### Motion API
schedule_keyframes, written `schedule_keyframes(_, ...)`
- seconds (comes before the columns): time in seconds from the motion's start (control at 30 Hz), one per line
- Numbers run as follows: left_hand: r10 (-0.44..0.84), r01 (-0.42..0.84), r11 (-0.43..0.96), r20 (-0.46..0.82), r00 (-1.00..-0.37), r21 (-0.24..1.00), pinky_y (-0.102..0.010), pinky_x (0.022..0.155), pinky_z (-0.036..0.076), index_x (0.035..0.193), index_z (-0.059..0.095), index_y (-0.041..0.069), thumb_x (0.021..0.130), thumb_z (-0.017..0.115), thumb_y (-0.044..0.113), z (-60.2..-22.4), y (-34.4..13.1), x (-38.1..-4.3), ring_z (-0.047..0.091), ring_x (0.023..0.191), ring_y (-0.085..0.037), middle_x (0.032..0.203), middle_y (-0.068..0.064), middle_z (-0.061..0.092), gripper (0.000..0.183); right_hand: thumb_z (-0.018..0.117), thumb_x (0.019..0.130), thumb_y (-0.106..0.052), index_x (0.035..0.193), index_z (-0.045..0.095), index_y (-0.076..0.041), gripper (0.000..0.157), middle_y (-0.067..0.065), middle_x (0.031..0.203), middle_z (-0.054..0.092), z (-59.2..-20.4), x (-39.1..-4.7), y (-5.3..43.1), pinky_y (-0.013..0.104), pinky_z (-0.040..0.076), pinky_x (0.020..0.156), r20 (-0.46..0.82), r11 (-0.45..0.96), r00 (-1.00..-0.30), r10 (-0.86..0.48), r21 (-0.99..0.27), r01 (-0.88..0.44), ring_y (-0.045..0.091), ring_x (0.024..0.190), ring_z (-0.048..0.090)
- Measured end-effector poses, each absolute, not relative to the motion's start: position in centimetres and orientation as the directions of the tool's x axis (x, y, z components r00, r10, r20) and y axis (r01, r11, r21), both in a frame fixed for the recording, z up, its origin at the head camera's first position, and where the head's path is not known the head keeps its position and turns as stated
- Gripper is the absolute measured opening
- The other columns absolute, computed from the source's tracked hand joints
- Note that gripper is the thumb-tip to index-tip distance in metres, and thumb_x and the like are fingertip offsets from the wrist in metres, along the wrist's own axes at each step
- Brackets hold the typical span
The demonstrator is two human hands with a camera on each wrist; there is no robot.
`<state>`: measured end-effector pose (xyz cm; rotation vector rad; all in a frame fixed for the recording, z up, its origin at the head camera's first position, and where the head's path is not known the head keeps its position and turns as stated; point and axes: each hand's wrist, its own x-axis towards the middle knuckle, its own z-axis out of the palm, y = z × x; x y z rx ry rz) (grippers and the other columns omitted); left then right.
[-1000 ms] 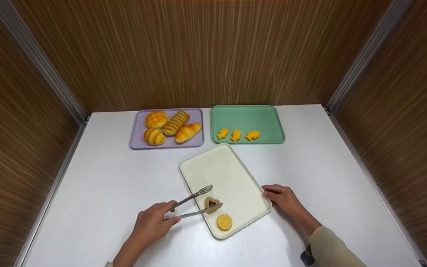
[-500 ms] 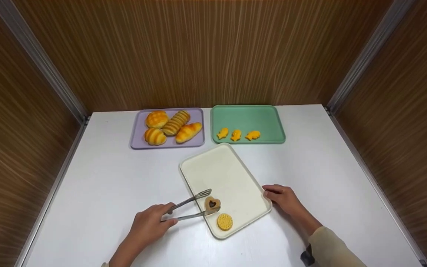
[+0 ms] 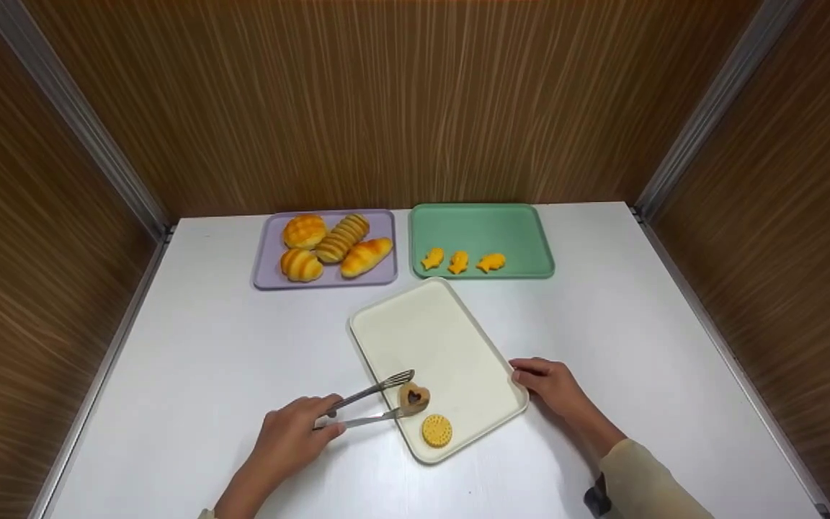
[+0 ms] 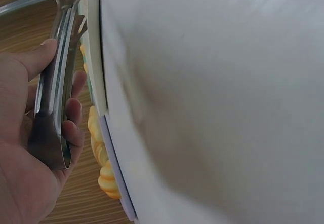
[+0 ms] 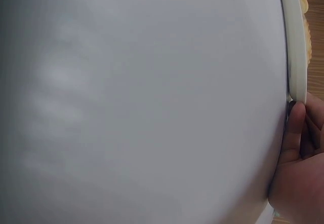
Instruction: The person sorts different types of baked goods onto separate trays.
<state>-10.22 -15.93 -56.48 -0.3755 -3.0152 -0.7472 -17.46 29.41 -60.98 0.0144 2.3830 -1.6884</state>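
Note:
My left hand [image 3: 294,436] grips a pair of metal tongs [image 4: 59,67], whose arms are spread apart. Between their ends, at the left side of the cream tray [image 3: 451,346], is a heart-shaped cookie [image 3: 415,396] with a dark heart centre. One tong tip overlaps its lower edge; the other sits just beyond its upper edge. Close by on the tray lies a round yellow biscuit [image 3: 436,431]. At the tray's right edge, my right hand [image 3: 555,386] holds the rim between thumb and fingers. The right wrist view shows the thumb against the tray's end, with the other fingers partly hidden.
Behind stands a lilac tray [image 3: 264,259] with several bread rolls [image 3: 343,239]. Beside it, a green tray [image 3: 487,227] carries three small fish-shaped crackers [image 3: 458,262]. The cream tray's far corner nearly meets both. Wood-grain walls [image 3: 415,101] enclose the white table [image 3: 206,339].
The tongs have shifted slightly down and left, and their lower tip has drawn back from across the heart-shaped cookie to its edge. The right hand has stayed at the tray.

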Motion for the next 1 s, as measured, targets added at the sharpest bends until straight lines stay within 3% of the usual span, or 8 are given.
schedule_keyframes(0.67, 0.224, 0.232, 0.842, 0.075, -0.972, 0.488, -0.040, 0.072, 0.046, 0.118, 0.070, 0.031, 0.088, 0.076, 0.040, -56.2, -14.8, -11.7, 0.061, 0.079, -0.005, 0.093, 0.015, 0.072, 0.032, 0.074, 0.093, -0.020, 0.125, 0.070, -0.002, 0.037, 0.017, 0.125, 0.068, -61.0, -17.4, 29.3, 0.018, 0.052, 0.083, -0.164, 0.369, -0.982, -0.098, -0.922, 0.118, 0.010, 0.107, 0.064)
schedule_keyframes(1.0, 0.234, 0.289, 0.815, 0.172, -0.957, 0.502, -0.039, 0.070, 0.046, 0.118, 0.071, 0.028, 0.089, 0.076, 0.037, -56.1, -13.6, -14.1, 0.060, 0.077, -0.006, 0.093, 0.012, 0.073, 0.031, 0.070, 0.095, -0.017, 0.129, 0.066, 0.003, 0.040, 0.022, 0.128, 0.065, -60.6, -17.2, 29.2, 0.020, 0.054, 0.080, -0.176, 0.318, -0.977, -0.121, -0.939, 0.130, 0.013, 0.105, 0.066)
